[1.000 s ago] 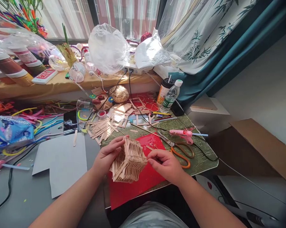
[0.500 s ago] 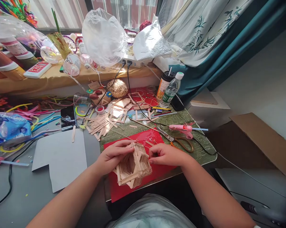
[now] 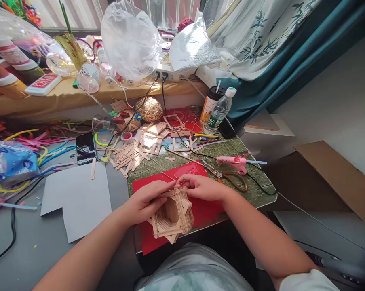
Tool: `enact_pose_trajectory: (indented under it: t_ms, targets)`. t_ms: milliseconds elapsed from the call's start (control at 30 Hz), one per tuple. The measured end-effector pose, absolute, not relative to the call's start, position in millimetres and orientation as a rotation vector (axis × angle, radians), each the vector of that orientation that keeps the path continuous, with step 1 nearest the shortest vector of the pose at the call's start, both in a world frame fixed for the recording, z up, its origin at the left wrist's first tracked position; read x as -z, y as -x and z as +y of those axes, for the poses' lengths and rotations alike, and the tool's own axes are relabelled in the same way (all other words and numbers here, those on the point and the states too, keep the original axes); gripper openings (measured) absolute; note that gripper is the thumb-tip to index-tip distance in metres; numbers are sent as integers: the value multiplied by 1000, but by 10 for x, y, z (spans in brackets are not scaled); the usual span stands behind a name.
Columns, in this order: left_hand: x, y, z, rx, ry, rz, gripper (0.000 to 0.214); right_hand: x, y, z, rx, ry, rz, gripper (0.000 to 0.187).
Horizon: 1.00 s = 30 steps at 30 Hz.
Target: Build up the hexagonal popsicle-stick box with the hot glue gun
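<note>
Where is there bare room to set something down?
Grey tabletop, mostly bare, between black cord, white sheet and left forearm. The stick box is over the red sheet; wooden sticks, scissors and pink glue gun crowd the green mat.

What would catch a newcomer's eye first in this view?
Probably the wooden-stick box, held by the left hand with the right hand at its far edge, above a red sheet. Next come the clear bag on the ledge behind and the pink glue gun, right.
</note>
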<state>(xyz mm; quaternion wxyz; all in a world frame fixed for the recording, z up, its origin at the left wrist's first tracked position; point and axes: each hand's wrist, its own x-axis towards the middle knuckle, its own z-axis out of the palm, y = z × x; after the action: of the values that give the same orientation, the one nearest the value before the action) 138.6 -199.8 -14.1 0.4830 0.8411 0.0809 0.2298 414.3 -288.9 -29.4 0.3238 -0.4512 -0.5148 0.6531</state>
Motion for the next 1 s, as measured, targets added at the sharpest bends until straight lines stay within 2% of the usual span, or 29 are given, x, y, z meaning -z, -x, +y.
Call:
enact_pose_trajectory:
  t_ms: [267, 467, 600, 800, 867, 933, 1000]
  targets:
    - [106, -1411, -1970, -480, -2131, 137, 57, 279, -4053, -2809, -1595, 1283, -1086, 35]
    - [117, -1440, -1973, -519, -2165, 230, 56, -10, -3941, -2880, -1270, 1362, -1122, 20]
    - [186, -1431, -1963, -524, -2148, 313, 54, -192, -3899, -2981, -1178, 1409, -1259, 21]
    - [263, -1420, -1939, -645, -1841, 580, 42, -32, -4051, -3042, -910, 1570, -1242, 16]
    - [283, -1429, -1931, -685, -1647, 694, 43, 58, -4087, -3083, -690, 1661, -1376, 22]
    - [306, -1444, -1922, -707, -1474, 762, 48, 123, -4078, -3149, -492, 1653, -1547, 39]
    - [327, -1461, -1915, -714, -1390, 779, 51, 160, -4028, -3227, -461, 1545, -1710, 59]
